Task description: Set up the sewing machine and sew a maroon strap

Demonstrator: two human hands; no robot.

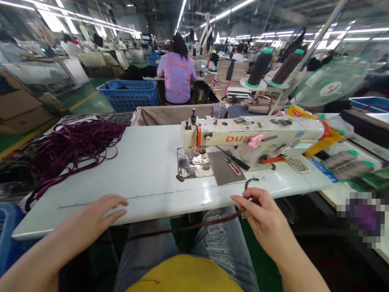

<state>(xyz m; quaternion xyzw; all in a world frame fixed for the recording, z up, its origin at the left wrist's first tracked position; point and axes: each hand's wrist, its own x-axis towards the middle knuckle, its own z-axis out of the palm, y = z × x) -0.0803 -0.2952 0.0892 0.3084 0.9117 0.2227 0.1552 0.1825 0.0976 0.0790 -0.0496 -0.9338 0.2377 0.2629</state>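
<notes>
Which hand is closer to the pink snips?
Right. The right hand, pinching the dark strip, is just nearer the wearer and right of the pink snips; the left hand is well off to their left, at the tabletop's front edge.

Whole factory floor back there, honestly. A co-worker [178, 77] in a purple top with pink straps has their back to the camera, and there's a big blue plastic basket [130, 96] just to the left. Over to the right is a pretty chunky brownish stack [229, 75], then two dark thread cones [260, 67] sitting tilted on white holders. Further right there's a green-caged fan [332, 81], plus a couple of grayish cones [354, 170] lying on their sides below it. Long strip lights [232, 11] overhead.
</notes>
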